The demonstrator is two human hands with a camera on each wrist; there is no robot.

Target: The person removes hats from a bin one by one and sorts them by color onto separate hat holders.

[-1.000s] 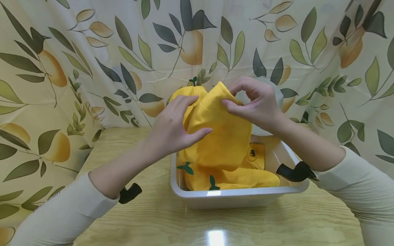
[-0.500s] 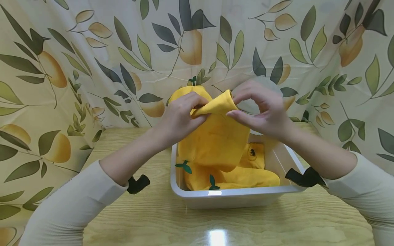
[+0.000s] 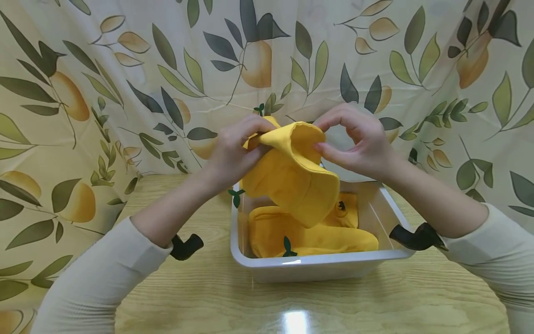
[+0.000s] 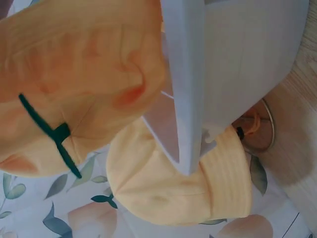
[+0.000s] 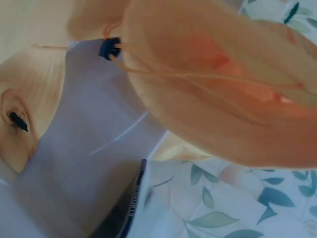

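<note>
One yellow hat is up over the white bin, opening toward the right hand. Left hand: grip closed on the cloth edge. Right: grip pinching the edge, thumb and finger. Bin sits on the bench, more yellow cloth inside; second hat with green sprout just outside it.

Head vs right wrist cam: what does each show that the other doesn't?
Head only: left hand and right hand plainly on the held yellow hat, plus light sleeves and the wooden table.

Right wrist only: that hat's cord and dark toggle, and a dark strip with white lettering.

Both: the held hat, white bin, a yellow item inside it with a small dark piece, and leaf-patterned cloth.
</note>
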